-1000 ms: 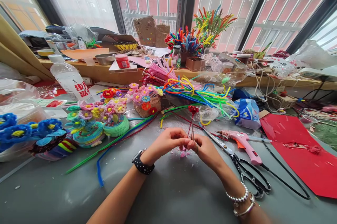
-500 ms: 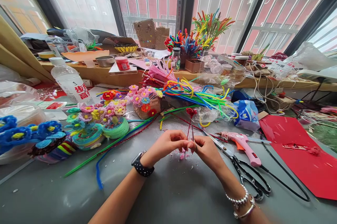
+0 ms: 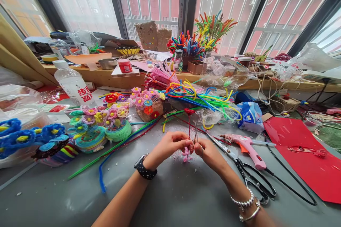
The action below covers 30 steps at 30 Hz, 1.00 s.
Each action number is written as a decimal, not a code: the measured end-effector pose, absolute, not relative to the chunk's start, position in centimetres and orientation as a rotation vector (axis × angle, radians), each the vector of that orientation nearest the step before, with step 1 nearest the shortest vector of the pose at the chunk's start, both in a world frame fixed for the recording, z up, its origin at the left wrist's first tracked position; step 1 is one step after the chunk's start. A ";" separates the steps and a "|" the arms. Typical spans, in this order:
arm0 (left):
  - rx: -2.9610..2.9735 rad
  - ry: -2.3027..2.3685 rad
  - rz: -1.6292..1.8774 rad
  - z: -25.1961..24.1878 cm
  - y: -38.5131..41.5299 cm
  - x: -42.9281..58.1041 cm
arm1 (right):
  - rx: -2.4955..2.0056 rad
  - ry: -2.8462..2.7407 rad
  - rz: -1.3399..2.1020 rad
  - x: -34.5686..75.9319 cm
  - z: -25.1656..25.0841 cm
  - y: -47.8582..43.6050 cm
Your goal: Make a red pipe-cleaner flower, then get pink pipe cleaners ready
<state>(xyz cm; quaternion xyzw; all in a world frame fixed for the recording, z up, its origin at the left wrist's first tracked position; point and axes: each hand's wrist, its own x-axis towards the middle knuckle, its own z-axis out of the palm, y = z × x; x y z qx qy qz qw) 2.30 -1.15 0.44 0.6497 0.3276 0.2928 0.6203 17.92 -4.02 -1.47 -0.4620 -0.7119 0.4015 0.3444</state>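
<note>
My left hand (image 3: 173, 147) is closed, pinching the stem of a red pipe cleaner flower (image 3: 189, 112). The stem stands upright, with the fuzzy red head above my fingertips. Close beside it, my right hand (image 3: 210, 153) is closed on a pair of small scissors (image 3: 195, 134), whose thin blades point up and away from me. My fingers hide most of their handles. Beneath my hands, pink fuzzy scraps (image 3: 185, 156) lie on the grey table (image 3: 170, 198).
On the right lie large scissors (image 3: 241, 165), a pink glue gun (image 3: 249, 146) with its cord, and red card (image 3: 298, 149). Loose pipe cleaners (image 3: 205, 97) are heaped ahead. Pipe cleaner flower pots (image 3: 118, 130) and a water bottle (image 3: 73, 83) stand on the left.
The red flower has shifted slightly left and its head has turned. My right hand and the small scissors have come slightly apart from my left fingertips; the blades show more clearly.
</note>
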 end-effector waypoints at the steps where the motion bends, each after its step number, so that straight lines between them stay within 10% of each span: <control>1: 1.489 0.753 0.677 0.5 -1.1 2.3 | -1.180 -1.881 1.065 17.9 -1.5 -4.0; 30: 1.433 0.743 0.664 0.4 -1.3 2.5 | -1.298 -1.770 1.016 17.7 -1.3 -4.3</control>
